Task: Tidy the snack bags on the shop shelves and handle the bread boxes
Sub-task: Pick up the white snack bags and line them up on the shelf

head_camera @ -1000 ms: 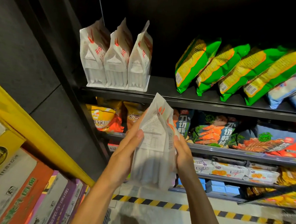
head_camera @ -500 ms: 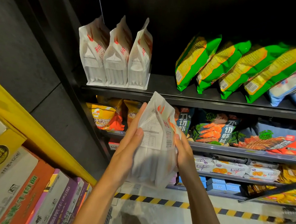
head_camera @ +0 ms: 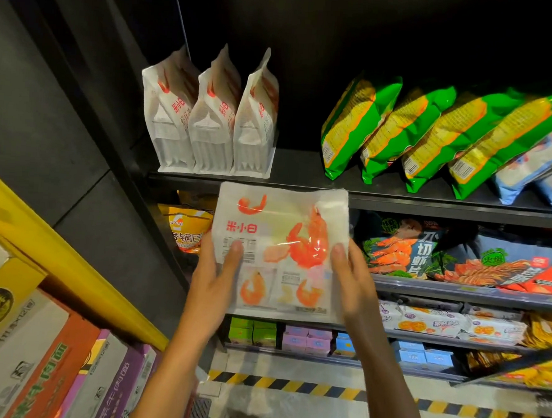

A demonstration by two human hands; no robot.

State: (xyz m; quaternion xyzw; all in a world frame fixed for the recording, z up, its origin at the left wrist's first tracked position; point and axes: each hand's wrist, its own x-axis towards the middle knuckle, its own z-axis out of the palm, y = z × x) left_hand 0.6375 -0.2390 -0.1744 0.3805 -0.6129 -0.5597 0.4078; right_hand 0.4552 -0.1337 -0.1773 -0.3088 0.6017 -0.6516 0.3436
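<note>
At centre frame, a white snack bag [head_camera: 278, 251] printed with orange shrimps faces the camera, upright, its long axis vertical and top edge toward the upper shelf [head_camera: 301, 191]. The left hand [head_camera: 214, 279] and right hand [head_camera: 353, 278] pinch its side edges, thumbs on the front.

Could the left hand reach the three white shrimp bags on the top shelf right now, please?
Probably not yet: the left hand, with the right hand, holds a white shrimp bag. The path to the three white bags looks clear.
</note>
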